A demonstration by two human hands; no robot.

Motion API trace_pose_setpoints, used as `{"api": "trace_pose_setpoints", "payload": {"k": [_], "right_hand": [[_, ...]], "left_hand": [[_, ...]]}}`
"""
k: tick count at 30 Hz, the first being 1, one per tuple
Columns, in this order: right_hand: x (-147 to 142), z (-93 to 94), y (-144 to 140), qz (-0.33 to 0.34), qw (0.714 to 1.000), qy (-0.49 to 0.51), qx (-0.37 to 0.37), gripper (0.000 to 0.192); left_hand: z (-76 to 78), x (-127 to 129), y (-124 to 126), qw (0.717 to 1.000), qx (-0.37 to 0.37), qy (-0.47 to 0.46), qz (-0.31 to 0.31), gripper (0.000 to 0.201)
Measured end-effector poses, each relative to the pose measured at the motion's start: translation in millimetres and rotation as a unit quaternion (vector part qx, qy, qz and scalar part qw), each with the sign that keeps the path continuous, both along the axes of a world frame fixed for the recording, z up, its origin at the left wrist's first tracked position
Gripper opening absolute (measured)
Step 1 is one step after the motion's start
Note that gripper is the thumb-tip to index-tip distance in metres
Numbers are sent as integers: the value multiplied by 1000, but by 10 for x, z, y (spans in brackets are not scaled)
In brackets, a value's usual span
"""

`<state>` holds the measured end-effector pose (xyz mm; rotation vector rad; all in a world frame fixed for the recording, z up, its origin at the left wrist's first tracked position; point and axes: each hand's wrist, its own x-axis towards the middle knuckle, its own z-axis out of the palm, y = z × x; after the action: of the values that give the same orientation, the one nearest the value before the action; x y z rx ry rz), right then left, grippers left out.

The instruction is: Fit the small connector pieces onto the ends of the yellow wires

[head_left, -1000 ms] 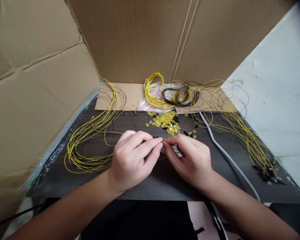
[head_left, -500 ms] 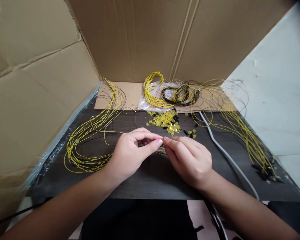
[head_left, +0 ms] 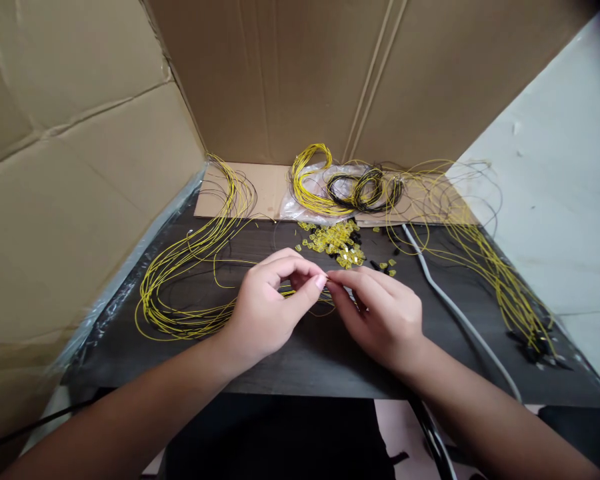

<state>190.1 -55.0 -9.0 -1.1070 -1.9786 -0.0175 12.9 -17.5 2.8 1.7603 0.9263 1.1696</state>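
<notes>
My left hand [head_left: 267, 303] is closed in a pinch, thumb against forefinger, on what looks like a thin wire [head_left: 327, 278]. Facing it, my right hand [head_left: 383, 310] pinches at the same spot, its fingertips almost touching the left thumb. Only a tiny bit of the wire shows between the fingers, so its end cannot be made out. A loop of yellow and black wires [head_left: 153, 293] lies on the dark table and passes behind my left hand. Just beyond the fingertips is a pile of small clear-yellow pieces [head_left: 333, 237] mixed with small black ones.
Coiled yellow and black wires [head_left: 310, 190] lie on a plastic bag at the back. On the right, a bundle of yellow wires [head_left: 505, 280] ends in black pieces [head_left: 540, 350]. A grey cable [head_left: 450, 310] crosses the table [head_left: 300, 363]. Cardboard walls [head_left: 300, 80] stand behind and left.
My hands stay together at nearly the same place, and the right fingers have shifted slightly, with a little more gap below them. The whole view has moved a bit.
</notes>
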Motion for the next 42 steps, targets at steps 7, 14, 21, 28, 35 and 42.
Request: {"api": "trace_pose_setpoints", "payload": {"k": [7, 14, 21, 28, 35, 42], "right_hand": [[1, 134, 10, 23, 982, 132, -133, 4], [15, 145, 1, 59, 955, 189, -220, 7], [43, 144, 17, 75, 957, 177, -218, 5], [60, 171, 7, 98, 961, 143, -213, 6], [60, 175, 26, 101, 962, 126, -221, 10], [55, 133, 52, 78, 971, 115, -192, 6]], "left_hand": [[22, -36, -3, 992, 121, 40, 4, 10], [36, -138, 44, 954, 281, 98, 29, 19], [49, -161, 57, 952, 288, 106, -10, 16], [36, -158, 93, 960, 263, 95, -23, 11], [20, -181, 83, 949, 289, 122, -9, 10], [-37, -170, 73, 924, 336, 182, 32, 11]]}}
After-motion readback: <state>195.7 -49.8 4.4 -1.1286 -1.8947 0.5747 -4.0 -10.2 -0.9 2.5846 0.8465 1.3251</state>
